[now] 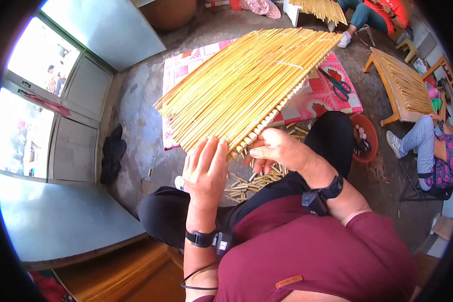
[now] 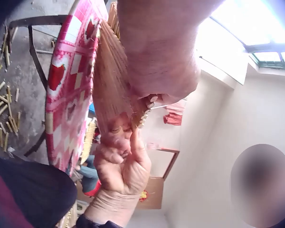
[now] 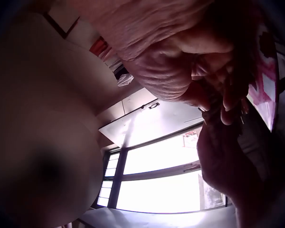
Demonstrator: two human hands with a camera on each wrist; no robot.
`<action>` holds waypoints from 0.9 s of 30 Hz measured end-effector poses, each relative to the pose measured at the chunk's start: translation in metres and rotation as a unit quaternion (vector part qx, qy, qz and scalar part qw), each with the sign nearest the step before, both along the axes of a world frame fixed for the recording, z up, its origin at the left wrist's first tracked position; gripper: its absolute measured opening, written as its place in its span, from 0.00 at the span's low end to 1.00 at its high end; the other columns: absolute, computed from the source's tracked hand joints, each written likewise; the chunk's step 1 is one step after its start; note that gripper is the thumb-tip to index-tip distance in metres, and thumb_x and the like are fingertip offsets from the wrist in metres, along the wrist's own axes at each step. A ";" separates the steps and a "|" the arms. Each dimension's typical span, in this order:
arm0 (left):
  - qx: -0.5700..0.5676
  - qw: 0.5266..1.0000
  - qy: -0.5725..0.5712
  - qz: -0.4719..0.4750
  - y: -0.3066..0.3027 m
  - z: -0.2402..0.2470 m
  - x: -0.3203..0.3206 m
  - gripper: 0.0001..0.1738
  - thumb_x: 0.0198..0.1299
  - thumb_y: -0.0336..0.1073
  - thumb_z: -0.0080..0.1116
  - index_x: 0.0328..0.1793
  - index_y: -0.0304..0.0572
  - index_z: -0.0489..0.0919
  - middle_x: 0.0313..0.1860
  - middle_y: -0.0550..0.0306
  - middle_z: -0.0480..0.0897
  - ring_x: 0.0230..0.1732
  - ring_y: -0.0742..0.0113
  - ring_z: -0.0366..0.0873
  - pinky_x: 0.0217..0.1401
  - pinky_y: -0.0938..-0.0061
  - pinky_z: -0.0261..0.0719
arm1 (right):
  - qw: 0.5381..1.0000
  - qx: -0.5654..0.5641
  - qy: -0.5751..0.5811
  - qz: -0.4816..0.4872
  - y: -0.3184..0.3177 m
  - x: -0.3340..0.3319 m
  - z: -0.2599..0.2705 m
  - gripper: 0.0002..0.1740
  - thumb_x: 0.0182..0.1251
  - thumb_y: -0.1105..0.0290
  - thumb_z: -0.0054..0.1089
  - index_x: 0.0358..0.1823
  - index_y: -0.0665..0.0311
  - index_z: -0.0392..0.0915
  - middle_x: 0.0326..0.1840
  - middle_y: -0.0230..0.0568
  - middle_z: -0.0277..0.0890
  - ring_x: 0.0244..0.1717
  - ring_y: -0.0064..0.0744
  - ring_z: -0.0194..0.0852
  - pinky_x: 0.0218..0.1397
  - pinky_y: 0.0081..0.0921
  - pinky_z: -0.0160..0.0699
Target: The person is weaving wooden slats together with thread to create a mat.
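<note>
A fan-shaped mat of thin yellow stalks (image 1: 246,75), crossed by pale threads, slants up away from the person. Cut stalk ends line its right edge. At the near corner, the left hand (image 1: 206,168) holds the mat, its fingers laid across the top and the thumb hidden. Close beside it, the right hand (image 1: 289,153) pinches the row of stalk ends. The left wrist view shows the right hand (image 2: 121,166) from below, thumb up against that edge. Deep shadow in the right wrist view hides what lies between the right hand (image 3: 180,61) and left hand (image 3: 223,156).
Behind the mat stands a low table with a pink checked cloth (image 1: 355,103), bearing dark-handled scissors (image 1: 341,90). Short stalk offcuts (image 1: 241,192) litter the floor by the knees. A red basin (image 1: 371,151) sits at right. Other seated people (image 1: 423,151) are beside stalk-covered stands (image 1: 402,85).
</note>
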State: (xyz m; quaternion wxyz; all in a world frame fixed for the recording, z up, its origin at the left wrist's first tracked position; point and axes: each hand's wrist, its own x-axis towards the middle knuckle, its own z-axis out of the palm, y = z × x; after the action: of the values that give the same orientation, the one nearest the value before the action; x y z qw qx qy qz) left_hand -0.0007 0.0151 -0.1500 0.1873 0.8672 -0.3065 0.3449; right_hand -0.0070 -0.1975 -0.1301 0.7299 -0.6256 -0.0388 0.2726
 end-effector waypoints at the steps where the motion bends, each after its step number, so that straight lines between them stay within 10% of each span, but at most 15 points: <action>1: -0.001 1.000 0.018 -0.002 0.002 -0.011 -0.001 0.18 0.48 0.26 0.65 0.48 0.44 0.82 0.50 0.52 0.82 0.52 0.52 0.80 0.53 0.60 0.78 | 0.993 -0.110 -0.038 0.013 -0.003 0.003 -0.006 0.17 0.69 0.68 0.53 0.55 0.71 0.74 0.39 0.45 0.83 0.28 0.27 0.82 0.27 0.22 0.80; 7: -0.008 0.997 0.075 0.003 0.008 -0.058 -0.002 0.24 0.42 0.24 0.63 0.51 0.42 0.79 0.54 0.52 0.80 0.58 0.50 0.76 0.63 0.55 0.71 | 0.939 -0.319 -0.081 0.098 -0.017 0.001 -0.044 0.13 0.64 0.68 0.52 0.30 0.69 0.80 0.23 0.38 0.80 0.23 0.26 0.80 0.29 0.24 0.79; 16: -0.011 0.998 0.063 -0.005 0.012 -0.070 0.004 0.24 0.46 0.25 0.64 0.53 0.45 0.80 0.55 0.52 0.81 0.58 0.51 0.77 0.63 0.55 0.72 | 0.908 -0.340 -0.118 0.213 -0.017 0.012 -0.053 0.11 0.63 0.68 0.55 0.32 0.68 0.82 0.22 0.37 0.80 0.22 0.25 0.79 0.29 0.25 0.77; 27: -0.105 0.994 0.021 -0.012 0.006 0.081 0.035 0.18 0.42 0.21 0.73 0.43 0.35 0.85 0.40 0.49 0.87 0.41 0.61 0.86 0.46 0.74 0.83 | 0.948 -0.057 -0.263 -0.167 0.027 0.019 0.022 0.05 0.68 0.75 0.59 0.42 0.68 0.79 0.29 0.35 0.80 0.25 0.18 0.76 0.29 0.17 0.76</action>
State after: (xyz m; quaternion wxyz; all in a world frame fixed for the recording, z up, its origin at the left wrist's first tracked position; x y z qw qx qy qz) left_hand 0.0341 0.0216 -0.0689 0.2881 0.8459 -0.2750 0.3547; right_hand 0.0117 -0.1708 -0.1084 0.6918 -0.7133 -0.1091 -0.0260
